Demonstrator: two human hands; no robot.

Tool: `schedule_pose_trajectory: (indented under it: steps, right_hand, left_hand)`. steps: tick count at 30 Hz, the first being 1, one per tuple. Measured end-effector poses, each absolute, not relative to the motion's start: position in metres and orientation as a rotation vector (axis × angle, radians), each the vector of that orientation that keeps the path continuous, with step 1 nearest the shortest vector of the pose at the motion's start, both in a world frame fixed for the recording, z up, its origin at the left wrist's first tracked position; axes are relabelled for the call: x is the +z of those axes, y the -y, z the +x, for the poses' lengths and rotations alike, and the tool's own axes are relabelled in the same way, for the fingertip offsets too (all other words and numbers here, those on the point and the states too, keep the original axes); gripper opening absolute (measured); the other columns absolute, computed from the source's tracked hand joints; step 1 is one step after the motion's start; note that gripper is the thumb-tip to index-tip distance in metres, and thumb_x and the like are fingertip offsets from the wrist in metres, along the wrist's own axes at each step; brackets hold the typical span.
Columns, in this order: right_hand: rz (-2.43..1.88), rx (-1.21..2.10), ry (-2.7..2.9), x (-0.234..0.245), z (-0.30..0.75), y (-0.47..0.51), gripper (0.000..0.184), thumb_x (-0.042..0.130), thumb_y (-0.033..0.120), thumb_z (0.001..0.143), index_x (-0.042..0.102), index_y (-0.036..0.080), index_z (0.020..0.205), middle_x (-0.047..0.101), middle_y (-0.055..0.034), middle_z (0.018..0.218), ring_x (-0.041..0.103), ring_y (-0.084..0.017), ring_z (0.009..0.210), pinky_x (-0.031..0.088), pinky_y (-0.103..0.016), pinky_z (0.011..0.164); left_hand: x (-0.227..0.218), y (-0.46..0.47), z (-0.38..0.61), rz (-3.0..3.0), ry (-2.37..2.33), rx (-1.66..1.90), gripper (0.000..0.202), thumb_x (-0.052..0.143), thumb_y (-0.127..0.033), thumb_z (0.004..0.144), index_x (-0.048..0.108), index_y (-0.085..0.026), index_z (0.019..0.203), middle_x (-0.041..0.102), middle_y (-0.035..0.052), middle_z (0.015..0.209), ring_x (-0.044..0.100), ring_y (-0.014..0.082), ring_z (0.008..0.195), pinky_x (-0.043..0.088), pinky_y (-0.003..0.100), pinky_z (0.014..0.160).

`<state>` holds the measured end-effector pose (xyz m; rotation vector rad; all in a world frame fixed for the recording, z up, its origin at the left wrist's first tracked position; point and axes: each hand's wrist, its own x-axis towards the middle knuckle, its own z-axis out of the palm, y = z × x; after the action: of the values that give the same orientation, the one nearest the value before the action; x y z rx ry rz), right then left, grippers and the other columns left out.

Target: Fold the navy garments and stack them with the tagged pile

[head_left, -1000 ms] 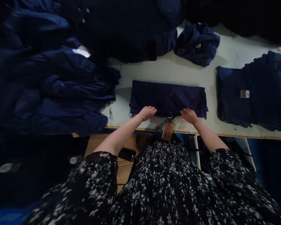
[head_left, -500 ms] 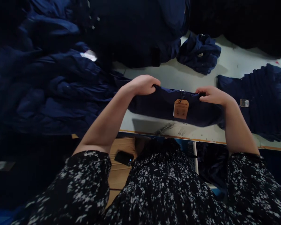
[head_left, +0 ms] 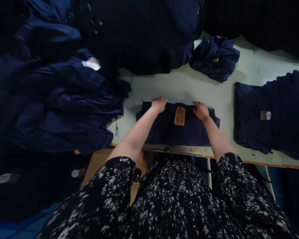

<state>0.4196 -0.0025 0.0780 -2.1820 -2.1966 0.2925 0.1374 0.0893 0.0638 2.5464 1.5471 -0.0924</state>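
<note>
A folded navy garment (head_left: 174, 132) lies flat on the pale table near its front edge, with a brown card tag (head_left: 179, 116) on top near its far edge. My left hand (head_left: 158, 104) rests palm-down on the garment's far left edge. My right hand (head_left: 201, 111) lies on the far right edge, to the right of the tag. Neither hand appears to grip the cloth. Both forearms reach out from dark floral sleeves.
Heaped navy garments (head_left: 59, 99) fill the left side. A crumpled navy garment (head_left: 215, 58) lies at the back, and a navy stack (head_left: 269, 113) lies at right. Below the table's orange-trimmed edge are cardboard (head_left: 97, 162) and a phone (head_left: 138, 175).
The garment, raised by both hands half a second ago, now lies flat with its tag on top. My hands have come down and spread less widely. One second ago, the tag hung over the table's front edge.
</note>
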Motion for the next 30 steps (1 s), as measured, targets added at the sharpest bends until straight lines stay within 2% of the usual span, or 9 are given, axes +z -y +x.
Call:
schedule_pose_trajectory:
  steps: [4,8,11,13,16,19,21,24,30]
  right_hand:
    - [-2.093,0.199,2.216,0.051,0.421,0.045,0.052,0.039,0.023,0.104,0.06,0.018,0.151,0.056,-0.0141,0.159,0.05,-0.03,0.146,0.038,-0.052,0.123]
    - [-2.135,0.184,2.287,0.022,0.417,0.075,0.055,0.042,0.035,0.106,0.049,0.025,0.16,0.041,-0.0108,0.17,0.028,-0.036,0.161,0.017,-0.073,0.126]
    - [-2.219,0.31,2.307,0.01,0.417,0.074,0.06,0.042,0.042,0.107,0.04,0.027,0.165,0.033,-0.0097,0.174,0.025,-0.038,0.162,0.026,-0.074,0.122]
    - [-2.183,0.354,2.343,0.01,0.427,0.069,0.059,0.04,0.041,0.107,0.042,0.027,0.164,0.036,-0.0099,0.173,0.031,-0.036,0.16,0.034,-0.066,0.121]
    - [-2.148,0.237,2.29,0.02,0.458,0.064,0.054,0.038,0.032,0.106,0.054,0.022,0.156,0.048,-0.013,0.165,0.044,-0.03,0.152,0.042,-0.051,0.118]
    - [-2.38,0.059,2.0,0.028,0.496,0.064,0.052,0.038,0.029,0.104,0.062,0.016,0.148,0.059,-0.0193,0.153,0.053,-0.034,0.142,0.042,-0.055,0.114]
    - [-2.542,0.043,1.828,0.029,0.515,0.065,0.051,0.041,0.035,0.103,0.066,0.013,0.141,0.066,-0.0254,0.14,0.058,-0.039,0.131,0.043,-0.06,0.109]
    - [-2.638,0.17,1.765,0.025,0.53,0.065,0.048,0.045,0.042,0.103,0.074,0.01,0.125,0.071,-0.0283,0.12,0.064,-0.04,0.115,0.048,-0.055,0.099]
    - [-2.654,0.156,1.586,0.02,0.532,0.062,0.047,0.04,0.041,0.106,0.07,0.01,0.124,0.069,-0.026,0.122,0.064,-0.036,0.112,0.05,-0.049,0.095]
  left_hand:
    - [0.045,-0.051,0.123,2.596,-1.512,0.202,0.045,0.039,-0.014,0.099,0.071,-0.013,0.131,0.068,0.0221,0.133,0.061,0.0347,0.129,0.044,0.052,0.112]
    - [0.016,-0.019,0.116,2.583,-1.388,0.197,0.05,0.043,-0.031,0.104,0.059,-0.022,0.151,0.052,0.0159,0.162,0.038,0.0346,0.155,0.022,0.064,0.128]
    - [0.001,-0.014,0.118,2.48,-1.399,0.018,0.059,0.044,-0.039,0.105,0.048,-0.023,0.161,0.033,0.015,0.173,0.025,0.0378,0.162,0.019,0.073,0.125]
    - [-0.001,-0.018,0.116,2.452,-1.375,-0.013,0.06,0.042,-0.039,0.105,0.045,-0.023,0.163,0.032,0.0145,0.174,0.027,0.0365,0.162,0.022,0.07,0.126]
    - [0.003,-0.027,0.1,2.478,-1.394,0.146,0.055,0.041,-0.032,0.104,0.053,-0.023,0.157,0.047,0.0133,0.166,0.038,0.0302,0.157,0.027,0.06,0.128]
    - [0.008,-0.035,0.072,2.354,-1.761,0.352,0.05,0.037,-0.023,0.102,0.065,-0.022,0.144,0.06,0.0148,0.154,0.049,0.0308,0.147,0.035,0.058,0.122]
    - [0.01,-0.04,0.056,2.104,-2.129,0.404,0.048,0.038,-0.027,0.102,0.067,-0.017,0.138,0.064,0.0215,0.145,0.057,0.0369,0.137,0.045,0.059,0.11]
    - [0.012,-0.046,0.038,1.824,-2.348,0.297,0.048,0.042,-0.04,0.102,0.068,-0.011,0.129,0.071,0.0277,0.125,0.066,0.0413,0.116,0.053,0.053,0.092]
    - [0.022,-0.061,0.025,1.915,-2.249,0.187,0.046,0.035,-0.042,0.107,0.069,-0.015,0.122,0.073,0.0222,0.116,0.07,0.0359,0.107,0.052,0.046,0.092]
